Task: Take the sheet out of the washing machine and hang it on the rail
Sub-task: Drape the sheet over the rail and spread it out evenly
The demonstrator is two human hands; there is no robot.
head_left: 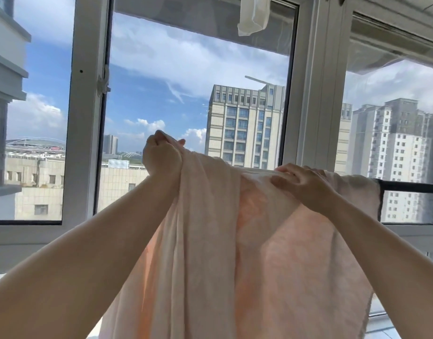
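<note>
A dark horizontal rail [411, 186] runs across the lower part of a white-framed window [88, 118], its bare stretch showing at the right edge of the view. A pale pink sheet [235, 241] lies draped directly over the rail, covering most of its length and falling in long folds on the near side. The sheet's right edge hangs down just beside the exposed section of rail; its left end rises bunched above rail height.

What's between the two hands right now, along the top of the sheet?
In the head view, only the pale pink sheet spans from the left hand, which grips a bunched part, to the right hand holding it over the dark rail.
</note>
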